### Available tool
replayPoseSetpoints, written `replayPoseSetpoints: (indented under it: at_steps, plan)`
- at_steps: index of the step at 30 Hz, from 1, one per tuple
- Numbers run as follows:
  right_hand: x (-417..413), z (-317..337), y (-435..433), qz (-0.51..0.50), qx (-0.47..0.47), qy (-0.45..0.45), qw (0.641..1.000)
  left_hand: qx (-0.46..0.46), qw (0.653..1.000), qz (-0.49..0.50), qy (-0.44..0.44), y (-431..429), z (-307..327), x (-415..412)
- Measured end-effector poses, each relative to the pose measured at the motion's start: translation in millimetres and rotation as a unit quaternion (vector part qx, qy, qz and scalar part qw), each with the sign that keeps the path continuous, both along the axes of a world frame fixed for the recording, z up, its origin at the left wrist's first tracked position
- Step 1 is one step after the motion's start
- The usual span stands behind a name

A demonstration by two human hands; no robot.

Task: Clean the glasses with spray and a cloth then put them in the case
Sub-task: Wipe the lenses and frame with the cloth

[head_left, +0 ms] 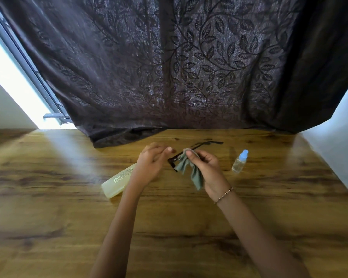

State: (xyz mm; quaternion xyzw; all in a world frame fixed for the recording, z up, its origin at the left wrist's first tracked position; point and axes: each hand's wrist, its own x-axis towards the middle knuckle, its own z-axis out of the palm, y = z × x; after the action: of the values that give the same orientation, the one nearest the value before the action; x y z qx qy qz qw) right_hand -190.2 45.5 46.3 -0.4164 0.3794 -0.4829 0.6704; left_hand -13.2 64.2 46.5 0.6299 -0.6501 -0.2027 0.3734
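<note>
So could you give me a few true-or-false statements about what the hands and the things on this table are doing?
1. The right hand pinches a grey-green cloth against the glasses. True.
2. The spray bottle lies on its side. False: it stands upright on the wooden table, to the right of the hands.
3. The glasses are inside the case. False: they are held above the table, and the pale case lies shut beside the left forearm.
4. The left hand is at the glasses' frame. True.
5. The bracelet is on the left wrist. False: it is on the right wrist.
</note>
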Motion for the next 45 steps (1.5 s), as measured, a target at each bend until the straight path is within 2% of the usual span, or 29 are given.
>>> replayPoseSetpoints:
  at_steps: [2, 4, 8, 10, 12, 14, 17, 19, 21, 26, 33, 35, 41, 45]
  plan:
    - [-0.5, 3.1, -5.5, -0.011, 0.033, -0.049, 0.998, -0.036, 0.997, -0.06, 0.014, 6.5, 5.6, -1.3]
    - [0.6, 5.8, -9.2, -0.012, 0.06, -0.075, 0.995, -0.04, 0.996, -0.074, -0.007, 7.6, 7.2, -2.8]
    - [1.8, 9.2, -11.1, -0.04, 0.059, -0.095, 0.993, -0.074, 0.996, -0.032, -0.028, 4.8, 11.1, -4.9]
    - [-0.9, 8.2, -8.1, -0.094, 0.028, -0.046, 0.994, -0.088, 0.996, -0.002, -0.034, 2.6, 13.2, -4.5]
    - [-3.4, 6.2, -4.3, -0.178, -0.047, 0.048, 0.982, -0.085, 0.995, 0.014, -0.059, -0.4, 14.9, -3.4]
    - [-2.8, 9.0, -2.7, -0.251, -0.156, 0.115, 0.948, -0.08, 0.992, 0.009, -0.094, -2.3, 17.0, -4.4]
    - [0.8, 19.7, -6.0, -0.291, -0.362, 0.238, 0.853, -0.108, 0.984, -0.026, -0.139, -3.4, 20.7, -10.3]
    - [3.1, 22.1, -8.4, -0.253, -0.451, 0.323, 0.793, -0.133, 0.979, -0.043, -0.148, -3.5, 23.0, -14.6]
    - [4.4, 19.8, -7.8, -0.18, -0.487, 0.383, 0.764, -0.148, 0.977, -0.046, -0.15, -3.6, 24.2, -16.7]
    - [-3.4, 18.2, -5.3, -0.066, -0.491, 0.409, 0.767, -0.156, 0.973, -0.045, -0.164, -2.4, 22.0, -13.4]
    - [-12.4, 30.7, -17.9, -0.041, -0.517, 0.507, 0.688, -0.162, 0.965, -0.06, -0.195, -1.1, 23.0, -13.7]
    - [-17.3, 30.9, -22.4, -0.027, -0.508, 0.514, 0.691, -0.166, 0.964, -0.059, -0.198, -0.6, 25.5, -11.1]
    - [-34.0, 25.3, -32.9, -0.006, -0.45, 0.512, 0.731, -0.178, 0.958, -0.048, -0.222, 3.8, 31.9, 0.1]
    - [-20.8, 32.1, -32.3, 0.012, -0.467, 0.492, 0.735, -0.185, 0.947, -0.072, -0.254, 2.2, 40.4, -4.7]
